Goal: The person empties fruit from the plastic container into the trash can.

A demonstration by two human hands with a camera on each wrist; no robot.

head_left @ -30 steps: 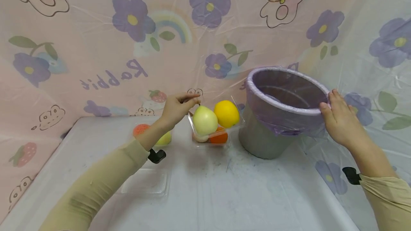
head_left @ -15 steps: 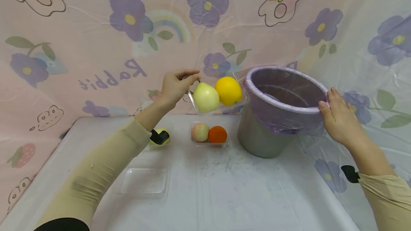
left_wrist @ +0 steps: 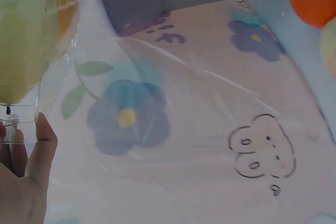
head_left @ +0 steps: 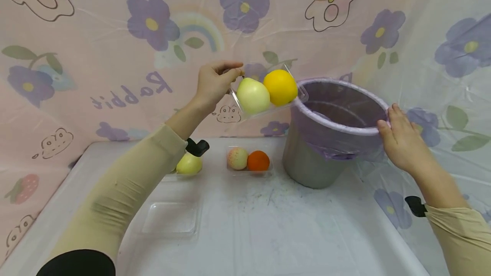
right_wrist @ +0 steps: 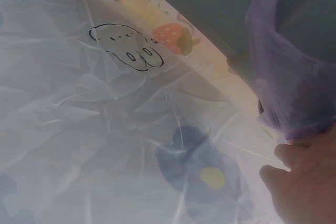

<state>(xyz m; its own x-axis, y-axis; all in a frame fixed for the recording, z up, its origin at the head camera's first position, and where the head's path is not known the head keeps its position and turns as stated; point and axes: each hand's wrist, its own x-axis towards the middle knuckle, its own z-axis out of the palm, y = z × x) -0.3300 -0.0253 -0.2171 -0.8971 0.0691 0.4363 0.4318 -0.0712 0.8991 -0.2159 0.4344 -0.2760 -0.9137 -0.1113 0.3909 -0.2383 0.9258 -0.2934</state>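
My left hand (head_left: 215, 82) pinches the left edge of a clear plastic fruit box (head_left: 304, 93), raised well above the table and tilted. Inside it lie a pale green pear (head_left: 253, 96) with a dark stem and a round yellow fruit (head_left: 281, 87). The box's right end overlaps the rim of a grey bin (head_left: 312, 165) in the head view. A purple bag (head_left: 333, 139) lines this bin, folded over its rim. Against the bin's right rim rests my right hand (head_left: 402, 142), fingers mostly straight. In the left wrist view, thumb and fingers hold the box's stem-side end.
Left of the bin, another clear box (head_left: 249, 173) holds a speckled pale fruit (head_left: 238, 158) and an orange one (head_left: 258, 161). A yellow-green fruit (head_left: 189, 165) sits farther left, partly behind my left forearm. A clear plastic tray (head_left: 170, 218) lies nearer on the white table (head_left: 291, 233).
My left hand has lifted the clear box with the pear and yellow fruit off the lower box, up and rightward to the bin's rim. The right hand stays at the rim.
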